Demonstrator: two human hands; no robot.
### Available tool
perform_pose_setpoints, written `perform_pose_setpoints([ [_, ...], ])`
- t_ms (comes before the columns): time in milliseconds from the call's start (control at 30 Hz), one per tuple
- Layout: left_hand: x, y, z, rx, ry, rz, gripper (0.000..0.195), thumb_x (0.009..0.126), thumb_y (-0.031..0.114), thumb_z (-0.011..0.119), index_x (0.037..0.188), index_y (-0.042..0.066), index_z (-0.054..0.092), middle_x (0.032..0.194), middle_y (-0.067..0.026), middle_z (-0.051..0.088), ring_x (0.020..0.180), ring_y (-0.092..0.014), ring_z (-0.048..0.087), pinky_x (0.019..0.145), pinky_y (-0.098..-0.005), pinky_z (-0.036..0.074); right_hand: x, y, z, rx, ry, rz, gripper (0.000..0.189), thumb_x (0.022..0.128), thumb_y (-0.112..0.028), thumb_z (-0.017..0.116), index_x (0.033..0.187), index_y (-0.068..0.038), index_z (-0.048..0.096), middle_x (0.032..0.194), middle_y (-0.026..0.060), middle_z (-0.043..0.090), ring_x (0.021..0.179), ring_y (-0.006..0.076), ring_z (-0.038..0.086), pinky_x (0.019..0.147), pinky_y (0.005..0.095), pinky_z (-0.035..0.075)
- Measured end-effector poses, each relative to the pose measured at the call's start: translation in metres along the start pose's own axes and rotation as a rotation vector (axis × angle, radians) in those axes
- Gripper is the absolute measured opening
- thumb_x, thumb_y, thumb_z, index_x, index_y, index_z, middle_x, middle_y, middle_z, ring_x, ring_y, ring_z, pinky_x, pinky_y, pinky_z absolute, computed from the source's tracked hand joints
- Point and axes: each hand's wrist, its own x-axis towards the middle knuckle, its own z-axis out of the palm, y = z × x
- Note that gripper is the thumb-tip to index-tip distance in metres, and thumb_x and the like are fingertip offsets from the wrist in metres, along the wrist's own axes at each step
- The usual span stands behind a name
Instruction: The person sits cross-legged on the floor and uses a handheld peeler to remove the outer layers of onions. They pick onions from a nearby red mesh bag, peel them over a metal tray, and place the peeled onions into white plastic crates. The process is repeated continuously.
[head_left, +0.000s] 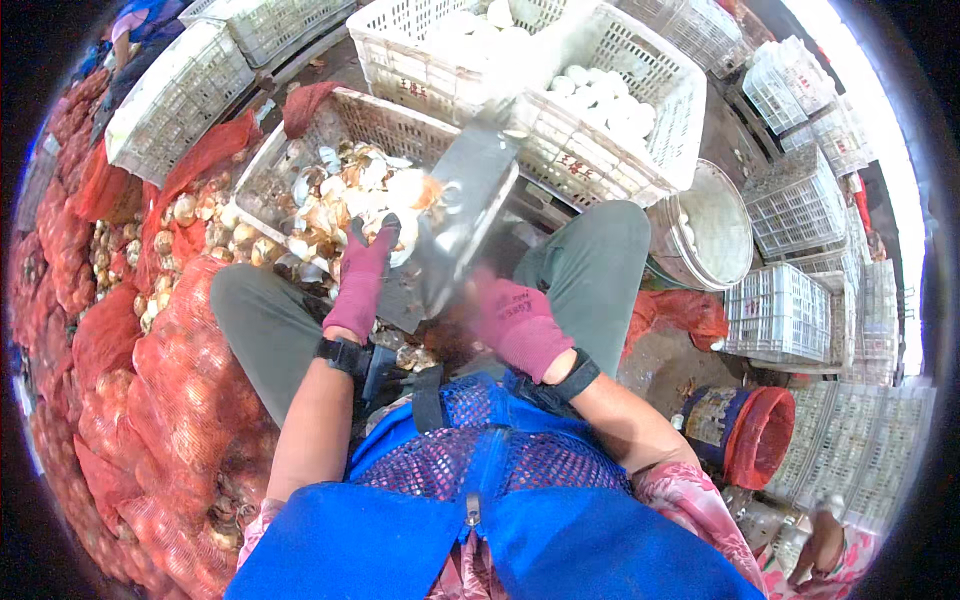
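My left hand (367, 266), in a pink glove with dark fingertips, reaches into a white plastic crate (259, 191) between my knees. Its fingertips are apart at a pile of onion skins and onion pieces (352, 191), with nothing plainly gripped. My right hand (517, 319), gloved the same way, is motion-blurred over my lap. Beside it is a blurred, dark blade-like shape; whether the hand holds it cannot be told. A dark flat board (476, 161) slopes across the crate's right side. Peeled white onions (600, 97) lie in a white perforated crate beyond.
Red mesh sacks of onions (195, 405) crowd the left, beside loose onions (244, 236). A pale bucket (716, 225) stands beyond my right knee. Lower right, a bucket with a red mesh lining (761, 439) lies near stacked crates (780, 311). Another person (131, 30) is at upper left.
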Motion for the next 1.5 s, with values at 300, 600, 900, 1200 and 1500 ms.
perform_pose_setpoints([
  [300,-0.025,0.034,0.008,0.097,0.04,-0.033,0.094,0.084,0.051,0.073,0.15,-0.002,0.031,0.136,-0.0232,0.055,0.122,-0.03,0.056,0.102,-0.0383,0.043,0.006,-0.008,0.016,-0.22,0.091,0.034,0.051,0.091,-0.008,0.052,0.142,-0.007,0.043,0.088,0.0146,0.068,0.074,0.0292,0.071,0.058,0.0396,0.056],
  [600,-0.04,0.047,0.012,0.019,0.021,-0.03,0.098,0.083,0.052,0.072,0.149,-0.006,0.029,0.14,-0.0249,0.052,0.127,-0.032,0.054,0.105,-0.0371,0.042,0.007,-0.008,0.018,-0.263,0.15,0.097,0.051,0.09,-0.008,0.054,0.14,-0.006,0.045,0.084,0.0139,0.066,0.07,0.0294,0.07,0.054,0.0402,0.056],
  [900,-0.039,0.038,0.016,0.147,0.013,0.034,0.101,0.082,0.056,0.071,0.15,-0.005,0.028,0.142,-0.03,0.047,0.13,-0.036,0.051,0.107,-0.0384,0.041,0.005,-0.008,0.006,-0.342,0.121,0.076,0.047,0.09,-0.01,0.055,0.136,-0.009,0.049,0.086,0.0129,0.065,0.068,0.0277,0.07,0.053,0.0403,0.055],
  [1200,-0.052,0.049,0.018,0.43,-0.005,0.041,0.105,0.082,0.06,0.066,0.154,-0.001,0.02,0.149,-0.0345,0.031,0.135,-0.046,0.04,0.11,-0.0468,0.038,-0.002,-0.005,0.0,-0.385,0.104,0.064,0.05,0.085,-0.009,0.058,0.134,-0.006,0.048,0.086,0.0121,0.061,0.067,0.0278,0.068,0.051,0.0388,0.052],
  [1500,-0.056,0.056,0.021,0.559,0.005,0.071,0.101,0.082,0.058,0.066,0.154,0.002,0.023,0.145,-0.0332,0.035,0.13,-0.047,0.045,0.107,-0.0475,0.04,-0.004,-0.002,-0.015,-0.448,0.075,0.011,0.044,0.087,-0.009,0.057,0.13,-0.006,0.05,0.086,0.0119,0.062,0.07,0.0266,0.068,0.053,0.0381,0.052],
])
